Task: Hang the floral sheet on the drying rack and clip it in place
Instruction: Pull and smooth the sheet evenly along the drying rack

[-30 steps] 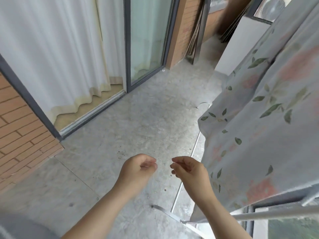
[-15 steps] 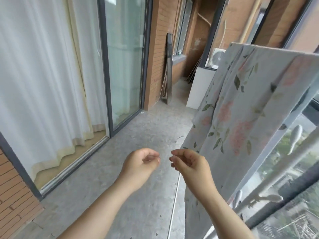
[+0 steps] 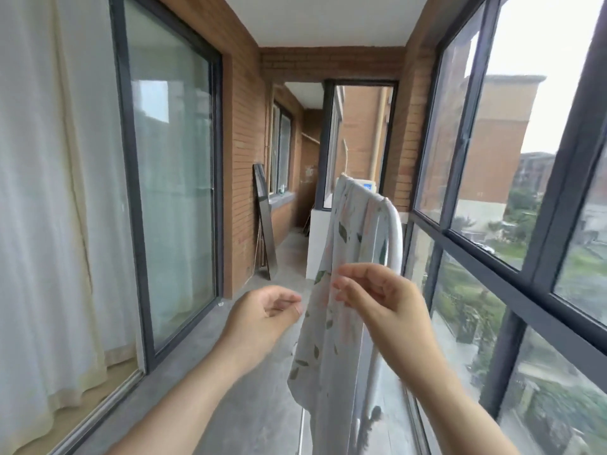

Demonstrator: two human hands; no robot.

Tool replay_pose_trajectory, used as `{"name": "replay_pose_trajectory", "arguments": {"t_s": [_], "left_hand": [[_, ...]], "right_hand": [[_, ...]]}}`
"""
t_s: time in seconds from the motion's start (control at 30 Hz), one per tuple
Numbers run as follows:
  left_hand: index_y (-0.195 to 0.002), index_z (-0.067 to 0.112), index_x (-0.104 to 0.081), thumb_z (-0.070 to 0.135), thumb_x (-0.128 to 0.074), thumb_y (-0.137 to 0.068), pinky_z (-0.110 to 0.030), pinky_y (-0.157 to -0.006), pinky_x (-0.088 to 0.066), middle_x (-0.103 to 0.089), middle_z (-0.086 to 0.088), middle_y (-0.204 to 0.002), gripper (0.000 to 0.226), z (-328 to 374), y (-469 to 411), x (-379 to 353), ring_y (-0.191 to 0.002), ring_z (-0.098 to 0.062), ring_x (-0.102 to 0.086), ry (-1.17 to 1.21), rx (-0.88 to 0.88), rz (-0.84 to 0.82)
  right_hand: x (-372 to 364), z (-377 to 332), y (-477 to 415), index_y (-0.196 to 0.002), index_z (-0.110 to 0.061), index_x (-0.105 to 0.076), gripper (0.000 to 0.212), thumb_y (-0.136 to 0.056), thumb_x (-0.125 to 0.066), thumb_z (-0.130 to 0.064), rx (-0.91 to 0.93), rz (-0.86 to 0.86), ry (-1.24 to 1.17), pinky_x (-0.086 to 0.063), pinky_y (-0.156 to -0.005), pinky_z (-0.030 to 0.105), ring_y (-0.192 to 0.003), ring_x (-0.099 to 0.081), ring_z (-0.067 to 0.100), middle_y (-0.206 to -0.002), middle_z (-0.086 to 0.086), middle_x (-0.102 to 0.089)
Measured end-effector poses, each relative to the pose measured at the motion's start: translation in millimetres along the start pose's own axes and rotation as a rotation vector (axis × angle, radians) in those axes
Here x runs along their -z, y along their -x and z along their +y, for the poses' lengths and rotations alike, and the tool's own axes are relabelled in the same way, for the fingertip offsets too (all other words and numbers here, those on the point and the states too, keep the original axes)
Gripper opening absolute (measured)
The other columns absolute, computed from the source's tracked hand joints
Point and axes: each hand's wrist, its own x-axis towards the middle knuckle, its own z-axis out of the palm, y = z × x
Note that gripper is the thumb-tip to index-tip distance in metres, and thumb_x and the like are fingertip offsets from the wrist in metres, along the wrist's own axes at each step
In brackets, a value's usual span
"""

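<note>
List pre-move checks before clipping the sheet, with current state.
1. Draping: floral sheet lies over the drying rack: ok.
2. Clip held in left hand or right hand: not ok, both loosely curled, nothing seen in them.
3. Clips on the sheet: not ok, none visible.
4. Spare clips in view: not ok, none seen.
5. Sheet hanging evenly on both sides: cannot tell, far side hidden.
6. Right hand touching the sheet: cannot tell, it only overlaps the cloth.
</note>
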Motion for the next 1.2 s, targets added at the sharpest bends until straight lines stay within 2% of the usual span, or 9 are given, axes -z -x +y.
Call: {"name": "replay_pose_trajectory", "arguments": {"t_s": [0.13,0.3,0.47,0.6,0.8,0.93,1.1,1.2], "left_hand": [[-0.092,0.028,-0.071,0.023,-0.071,-0.084,-0.032,-0.088,-0.054,-0.074,0.006,-0.090,0.010,29,-13,-25,-0.090,-0.010,-0.068,0.002,-0.084,-0.023],[-0.092,0.025,-0.072,0.017,-0.071,-0.084,-0.040,-0.092,-0.054,-0.074,0.002,-0.092,0.011,51,-31,-46,-0.091,-0.015,-0.069,0.028,-0.132,-0.034],[-0.091,0.026,-0.072,0.024,-0.071,-0.082,-0.043,-0.091,-0.054,-0.075,0.003,-0.091,0.010,56,-54,-54,-0.090,-0.016,-0.069,0.032,-0.176,-0.034],[-0.094,0.021,-0.071,0.016,-0.070,-0.085,-0.041,-0.090,-0.055,-0.075,0.001,-0.091,0.011,52,-84,-52,-0.088,-0.015,-0.070,0.046,-0.200,-0.062],[-0.096,0.020,-0.072,0.017,-0.069,-0.086,-0.039,-0.089,-0.055,-0.075,0.001,-0.091,0.011,37,-141,-50,-0.089,-0.015,-0.069,0.104,-0.268,-0.170],[-0.092,0.026,-0.072,0.032,-0.070,-0.077,-0.042,-0.091,-0.054,-0.075,0.006,-0.090,0.017,31,-180,-51,-0.090,-0.014,-0.070,0.148,-0.356,-0.290],[-0.095,0.021,-0.072,0.017,-0.069,-0.085,-0.040,-0.089,-0.055,-0.074,0.004,-0.091,0.011,29,-221,-48,-0.089,-0.012,-0.069,0.175,-0.444,-0.407],[-0.095,0.024,-0.071,0.019,-0.068,-0.086,-0.038,-0.087,-0.056,-0.074,0.007,-0.091,0.010,28,-232,-44,-0.088,-0.011,-0.069,0.193,-0.477,-0.501]], "right_hand": [[43,-7,-8,-0.094,-0.018,-0.072,0.011,-0.089,-0.066,-0.011,0.062,0.057,0.006,-0.058,-0.078,0.029,-0.077,-0.072,0.010,-0.082,-0.002,-0.076],[80,-5,-20,-0.094,-0.017,-0.072,0.011,-0.089,-0.065,-0.010,0.065,0.096,0.038,-0.058,-0.079,0.027,-0.076,-0.072,0.009,-0.081,-0.002,-0.076],[93,1,-37,-0.093,-0.019,-0.072,0.012,-0.090,-0.064,-0.011,0.066,0.149,0.091,-0.058,-0.078,0.026,-0.074,-0.072,0.009,-0.081,-0.003,-0.075],[89,6,-58,-0.094,-0.018,-0.072,0.011,-0.090,-0.064,-0.012,0.075,0.209,0.131,-0.059,-0.079,0.028,-0.075,-0.072,0.008,-0.081,-0.003,-0.076],[67,11,-90,-0.090,-0.021,-0.074,0.013,-0.089,-0.065,-0.012,0.079,0.265,0.283,-0.058,-0.075,0.026,-0.075,-0.071,0.007,-0.079,-0.006,-0.075],[56,7,-102,-0.090,-0.020,-0.075,0.013,-0.090,-0.064,-0.013,0.047,0.371,0.337,-0.060,-0.077,0.029,-0.078,-0.072,0.013,-0.080,-0.003,-0.076],[40,-9,-113,-0.092,-0.023,-0.076,0.012,-0.089,-0.065,-0.018,-0.039,0.464,0.504,-0.057,-0.074,0.023,-0.081,-0.071,0.007,-0.083,-0.007,-0.076],[28,-15,-116,-0.096,-0.025,-0.075,0.014,-0.091,-0.062,-0.023,-0.144,0.478,0.558,-0.057,-0.074,0.023,-0.082,-0.071,0.005,-0.085,-0.007,-0.076]]}}
